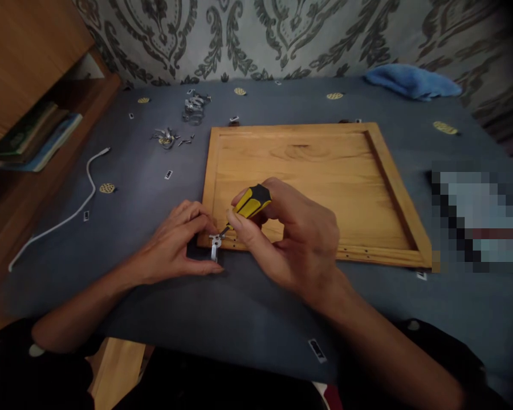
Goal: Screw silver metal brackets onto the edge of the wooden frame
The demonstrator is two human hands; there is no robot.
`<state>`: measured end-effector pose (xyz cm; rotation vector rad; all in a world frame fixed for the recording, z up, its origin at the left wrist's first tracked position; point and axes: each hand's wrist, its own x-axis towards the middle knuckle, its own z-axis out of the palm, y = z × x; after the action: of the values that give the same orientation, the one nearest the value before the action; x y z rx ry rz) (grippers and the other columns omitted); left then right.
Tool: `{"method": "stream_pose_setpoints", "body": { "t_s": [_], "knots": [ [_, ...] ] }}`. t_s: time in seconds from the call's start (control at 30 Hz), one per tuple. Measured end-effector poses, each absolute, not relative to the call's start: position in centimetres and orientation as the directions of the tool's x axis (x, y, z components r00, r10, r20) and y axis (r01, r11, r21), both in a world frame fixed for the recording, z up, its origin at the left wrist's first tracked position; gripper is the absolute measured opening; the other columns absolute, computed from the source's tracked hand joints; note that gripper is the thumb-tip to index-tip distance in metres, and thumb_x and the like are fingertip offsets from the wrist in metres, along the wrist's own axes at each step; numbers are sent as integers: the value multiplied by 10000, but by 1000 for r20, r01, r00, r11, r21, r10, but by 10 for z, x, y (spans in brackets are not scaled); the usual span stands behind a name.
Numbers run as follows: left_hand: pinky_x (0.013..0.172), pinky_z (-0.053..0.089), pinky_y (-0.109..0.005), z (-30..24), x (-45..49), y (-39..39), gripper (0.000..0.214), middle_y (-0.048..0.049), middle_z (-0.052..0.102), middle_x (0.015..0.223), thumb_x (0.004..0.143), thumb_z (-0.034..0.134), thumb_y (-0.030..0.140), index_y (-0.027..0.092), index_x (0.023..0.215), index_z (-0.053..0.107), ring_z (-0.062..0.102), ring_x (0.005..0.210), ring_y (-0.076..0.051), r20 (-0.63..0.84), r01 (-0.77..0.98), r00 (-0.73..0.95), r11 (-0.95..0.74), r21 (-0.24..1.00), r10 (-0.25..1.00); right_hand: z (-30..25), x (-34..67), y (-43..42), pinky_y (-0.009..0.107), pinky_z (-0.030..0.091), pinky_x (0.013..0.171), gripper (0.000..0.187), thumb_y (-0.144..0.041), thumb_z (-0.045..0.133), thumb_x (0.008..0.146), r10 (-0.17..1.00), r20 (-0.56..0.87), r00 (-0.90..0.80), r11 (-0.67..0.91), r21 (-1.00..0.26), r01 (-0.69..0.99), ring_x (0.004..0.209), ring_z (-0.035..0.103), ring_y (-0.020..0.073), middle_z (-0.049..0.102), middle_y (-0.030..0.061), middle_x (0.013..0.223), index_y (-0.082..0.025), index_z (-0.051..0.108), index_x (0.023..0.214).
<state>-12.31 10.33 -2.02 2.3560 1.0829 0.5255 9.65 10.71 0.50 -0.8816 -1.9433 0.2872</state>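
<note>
Right hand (299,245) grasps one yellow-and-black screwdriver (253,201) at one silver metal hinge (216,242), near-left on one rectangular yellow wooden panel (325,176). Left hand (177,245) brackets the hinge; grip cannot be told. Blue-grey counter (248,324) labels (317,351): illegible.

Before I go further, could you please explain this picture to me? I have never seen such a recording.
There is no machine here: a camera worn on the person's head looks forward and down at two bare hands. The right hand holds a yellow-and-black screwdriver, its tip at a metal hinge by the near-left corner of a framed wooden panel. The left hand has fingers and thumb around that hinge. Also on the patterned tablecloth are small metal parts, a white cable and a blue cloth.
</note>
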Motion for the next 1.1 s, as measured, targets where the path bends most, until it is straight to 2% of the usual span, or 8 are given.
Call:
{"method": "stream_pose_setpoints", "body": {
  "t_s": [0.33, 0.8, 1.1],
  "knots": [
    [855, 400, -368, -14, -122, 104, 422, -46, 606, 1038, 857, 734, 566, 189, 1021, 640, 516, 978, -232, 55, 616, 607, -513, 598, 793, 5, 99, 108, 269, 496, 597, 121, -224, 616, 971, 677, 674, -294, 716, -513, 473, 621, 612, 130, 628, -19, 750, -239, 531, 886],
    [828, 403, -352, -14, -124, 105, 453, -44, 607, 1050, 874, 695, 617, 195, 1025, 626, 520, 972, -228, 96, 592, 623, -548, 591, 776, 4, 98, 109, 280, 500, 635, 169, -254, 586, 997, 684, 670, -290, 713, -529, 459, 642, 597, 129, 626, -15, 743, -227, 550, 834],
    [829, 428, -341, -17, -125, 107, 439, -40, 608, 1042, 872, 707, 604, 203, 1024, 612, 523, 958, -220, 156, 558, 645, -601, 572, 748, 3, 96, 110, 294, 502, 660, 235, -242, 595, 983, 695, 668, -266, 709, -575, 408, 706, 611, 141, 616, -13, 753, -233, 499, 769]
  ]
}}
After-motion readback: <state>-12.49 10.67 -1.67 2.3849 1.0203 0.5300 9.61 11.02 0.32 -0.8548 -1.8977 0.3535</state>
